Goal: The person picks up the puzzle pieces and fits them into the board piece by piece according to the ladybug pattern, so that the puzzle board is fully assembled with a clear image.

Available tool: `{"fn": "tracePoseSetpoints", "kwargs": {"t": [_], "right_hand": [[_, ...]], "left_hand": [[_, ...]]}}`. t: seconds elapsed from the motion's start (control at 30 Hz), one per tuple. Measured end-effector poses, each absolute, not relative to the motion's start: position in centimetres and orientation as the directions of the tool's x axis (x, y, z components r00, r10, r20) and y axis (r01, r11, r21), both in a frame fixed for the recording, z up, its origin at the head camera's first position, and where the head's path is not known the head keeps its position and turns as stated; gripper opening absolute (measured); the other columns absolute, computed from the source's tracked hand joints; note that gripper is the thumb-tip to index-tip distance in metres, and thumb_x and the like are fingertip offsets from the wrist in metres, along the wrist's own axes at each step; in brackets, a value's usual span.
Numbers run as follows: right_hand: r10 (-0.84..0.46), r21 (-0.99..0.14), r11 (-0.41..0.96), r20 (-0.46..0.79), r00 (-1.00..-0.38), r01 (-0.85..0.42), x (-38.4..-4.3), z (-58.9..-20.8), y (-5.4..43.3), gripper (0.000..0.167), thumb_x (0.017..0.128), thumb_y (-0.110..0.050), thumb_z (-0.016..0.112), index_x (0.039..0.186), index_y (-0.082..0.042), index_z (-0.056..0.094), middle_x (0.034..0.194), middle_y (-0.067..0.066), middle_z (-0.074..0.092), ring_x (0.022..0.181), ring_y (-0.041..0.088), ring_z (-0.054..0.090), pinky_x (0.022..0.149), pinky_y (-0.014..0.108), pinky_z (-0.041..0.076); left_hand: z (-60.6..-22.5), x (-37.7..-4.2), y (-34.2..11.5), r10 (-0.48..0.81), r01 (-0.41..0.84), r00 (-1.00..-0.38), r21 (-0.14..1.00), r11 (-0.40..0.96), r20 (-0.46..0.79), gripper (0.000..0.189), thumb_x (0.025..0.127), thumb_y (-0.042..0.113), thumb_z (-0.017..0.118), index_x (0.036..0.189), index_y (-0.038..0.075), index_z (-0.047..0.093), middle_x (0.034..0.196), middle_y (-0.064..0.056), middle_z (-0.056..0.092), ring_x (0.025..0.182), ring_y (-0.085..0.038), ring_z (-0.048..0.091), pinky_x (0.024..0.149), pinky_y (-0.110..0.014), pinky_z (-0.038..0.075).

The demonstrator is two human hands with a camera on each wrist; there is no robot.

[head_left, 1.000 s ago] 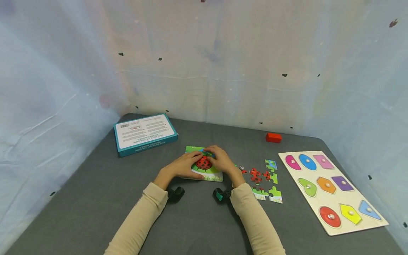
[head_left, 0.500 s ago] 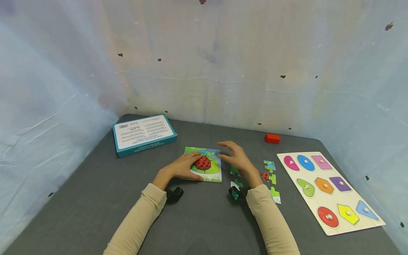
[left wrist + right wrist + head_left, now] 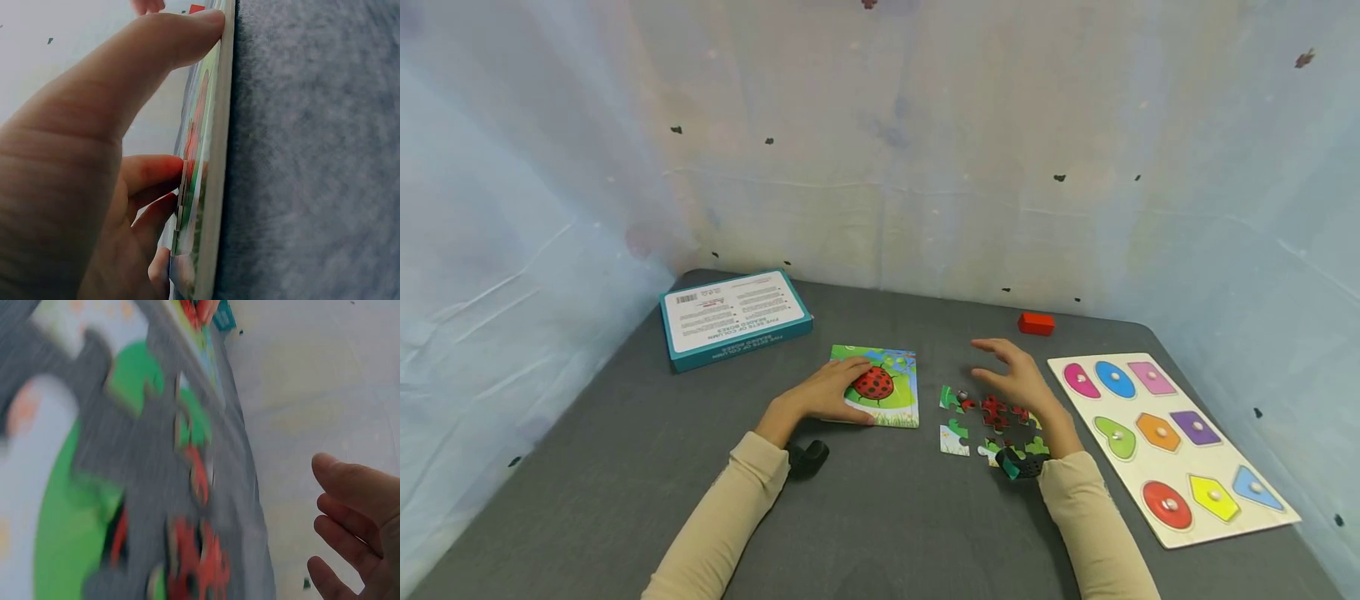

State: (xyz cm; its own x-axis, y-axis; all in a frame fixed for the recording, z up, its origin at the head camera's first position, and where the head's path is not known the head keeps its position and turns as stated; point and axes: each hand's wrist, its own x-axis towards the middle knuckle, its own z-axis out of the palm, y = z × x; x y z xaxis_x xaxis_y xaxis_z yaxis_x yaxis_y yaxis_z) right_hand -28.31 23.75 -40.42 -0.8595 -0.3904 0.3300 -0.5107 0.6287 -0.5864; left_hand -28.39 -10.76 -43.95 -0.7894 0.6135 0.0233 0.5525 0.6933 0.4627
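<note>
A ladybug jigsaw puzzle in its tray [image 3: 891, 408] lies at mid table in the head view. My left hand [image 3: 827, 392] rests on its left side, thumb along the near edge and fingertips on the picture. From the left wrist, the thumb [image 3: 187, 34] lies at the tray's rim and the other fingers touch the surface. Several loose jigsaw pieces [image 3: 955, 440] are spread to the right of the tray. Over their far side hovers my right hand [image 3: 1018, 379], fingers apart and holding nothing; the forearm and wrist strap cover some pieces.
A teal box [image 3: 737, 317] with a white label lies at the back left. At the back right sits a small red block [image 3: 1036, 323]. A wooden shape board [image 3: 1120, 396] with knobbed pieces occupies the right side. Pale sheeting [image 3: 880, 167] rises behind the table.
My right hand has lifted off the ladybug puzzle and moved right, over the loose jigsaw pieces. My left hand has stayed on the puzzle.
</note>
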Motion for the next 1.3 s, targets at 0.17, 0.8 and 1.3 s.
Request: {"fn": "tracePoseSetpoints", "kwargs": {"t": [0.17, 0.8, 1.3], "right_hand": [[-0.357, -0.589, 0.649, 0.324, -0.876, -0.482, -27.9, -41.0, 25.9, 0.048, 0.086, -0.012, 0.068, 0.130, -0.003, 0.053, 0.129, 0.018, 0.051, 0.121, 0.034, 0.046, 0.100, 0.052, 0.037], [-0.289, -0.581, 0.701, 0.300, -0.909, -0.415, -27.0, -43.6, 31.1, 0.041, 0.086, 0.007, 0.057, 0.127, 0.005, 0.052, 0.128, 0.026, 0.050, 0.121, 0.043, 0.042, 0.099, 0.062, 0.031], [-0.283, -0.565, 0.739, 0.232, -0.931, -0.366, -27.0, -44.3, 31.9, 0.045, 0.085, 0.013, 0.048, 0.129, 0.005, 0.050, 0.133, 0.028, 0.045, 0.125, 0.046, 0.036, 0.101, 0.064, 0.024]], "left_hand": [[-44.1, -28.5, -10.9, 0.612, 0.550, -0.790, 0.459, 0.697, 0.018, 0.093, 0.074, 0.055, 0.070, 0.145, 0.007, 0.033, 0.150, -0.009, 0.029, 0.138, -0.025, 0.026, 0.113, -0.047, 0.013], [-44.2, -28.4, -10.9, 0.612, 0.547, -0.790, 0.475, 0.689, 0.022, 0.094, 0.074, 0.055, 0.070, 0.145, 0.007, 0.033, 0.150, -0.010, 0.029, 0.138, -0.026, 0.025, 0.113, -0.048, 0.014], [-44.0, -28.4, -10.9, 0.612, 0.549, -0.790, 0.475, 0.688, 0.027, 0.093, 0.074, 0.054, 0.071, 0.145, 0.007, 0.033, 0.150, -0.009, 0.029, 0.138, -0.028, 0.024, 0.112, -0.050, 0.015]]}}
